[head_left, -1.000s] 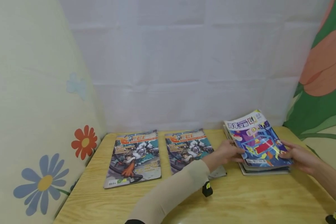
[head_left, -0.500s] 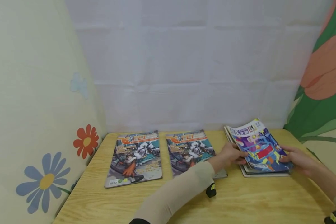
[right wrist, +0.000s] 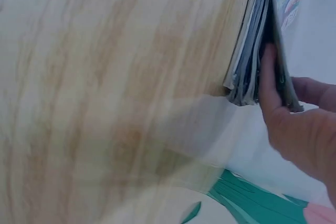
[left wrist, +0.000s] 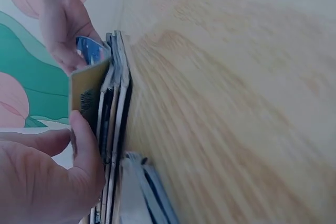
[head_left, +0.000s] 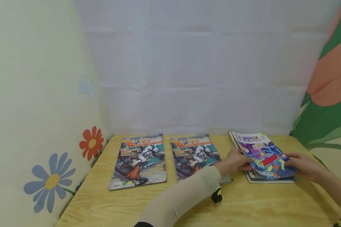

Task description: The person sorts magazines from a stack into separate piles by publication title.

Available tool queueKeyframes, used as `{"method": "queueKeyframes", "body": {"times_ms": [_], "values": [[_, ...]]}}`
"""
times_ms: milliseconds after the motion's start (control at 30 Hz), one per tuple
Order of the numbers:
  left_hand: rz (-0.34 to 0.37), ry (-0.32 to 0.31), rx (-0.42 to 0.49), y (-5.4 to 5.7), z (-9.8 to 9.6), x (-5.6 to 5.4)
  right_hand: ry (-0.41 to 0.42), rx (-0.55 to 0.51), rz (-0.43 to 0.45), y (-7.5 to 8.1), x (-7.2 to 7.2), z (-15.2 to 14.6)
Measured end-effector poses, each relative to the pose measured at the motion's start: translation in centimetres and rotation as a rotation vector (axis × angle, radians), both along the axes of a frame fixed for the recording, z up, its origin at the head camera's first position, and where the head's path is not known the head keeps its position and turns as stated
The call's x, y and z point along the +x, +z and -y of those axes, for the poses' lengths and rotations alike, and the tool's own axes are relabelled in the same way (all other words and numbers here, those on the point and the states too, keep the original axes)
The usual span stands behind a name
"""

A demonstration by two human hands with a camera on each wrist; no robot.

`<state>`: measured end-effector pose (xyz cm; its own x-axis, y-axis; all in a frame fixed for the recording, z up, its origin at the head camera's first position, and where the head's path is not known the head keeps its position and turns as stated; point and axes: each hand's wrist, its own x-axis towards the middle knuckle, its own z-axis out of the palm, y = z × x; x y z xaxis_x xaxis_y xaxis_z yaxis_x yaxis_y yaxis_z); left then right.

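A magazine (head_left: pixel 265 156) with a purple and blue cover lies over a stack of magazines (head_left: pixel 272 181) at the table's right. My left hand (head_left: pixel 236 161) pinches its left edge, and my right hand (head_left: pixel 305 165) pinches its right edge. In the left wrist view, the magazine bows upward between my left hand (left wrist: pixel 52 177) and right hand (left wrist: pixel 65 32), partly apart from the stack (left wrist: pixel 115 103). From the right wrist, my right hand (right wrist: pixel 304 135) has one finger under the magazine (right wrist: pixel 283 77), between it and the stack (right wrist: pixel 249 66).
Two piles topped by identical magazines lie to the left: one at far left (head_left: pixel 139 164), one in the middle (head_left: pixel 193 154), which my left forearm (head_left: pixel 184 195) partly covers. A white sheet (head_left: pixel 187 78) hangs behind the wooden table (head_left: pixel 108 208). Floral panels (head_left: pixel 329 126) stand at both sides.
Both hands have lowered the purple magazine toward the stack; its far edge has come down and now lines up more closely with it. The head view has shifted slightly.
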<state>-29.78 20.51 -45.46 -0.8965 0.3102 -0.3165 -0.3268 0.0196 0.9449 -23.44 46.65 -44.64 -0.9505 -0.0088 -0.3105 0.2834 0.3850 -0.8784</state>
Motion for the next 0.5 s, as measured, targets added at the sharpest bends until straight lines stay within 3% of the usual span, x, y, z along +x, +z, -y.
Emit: {"method": "queueKeyframes", "body": {"times_ms": [167,500], "values": [[0.021,0.016,0.023,0.3,0.1,0.5,-0.016,0.205,-0.057,0.6,0.6,0.1],[0.06,-0.051,0.03,0.8,2.2,0.5,0.003,0.348,-0.13,2.6,1.7,0.5]]}}
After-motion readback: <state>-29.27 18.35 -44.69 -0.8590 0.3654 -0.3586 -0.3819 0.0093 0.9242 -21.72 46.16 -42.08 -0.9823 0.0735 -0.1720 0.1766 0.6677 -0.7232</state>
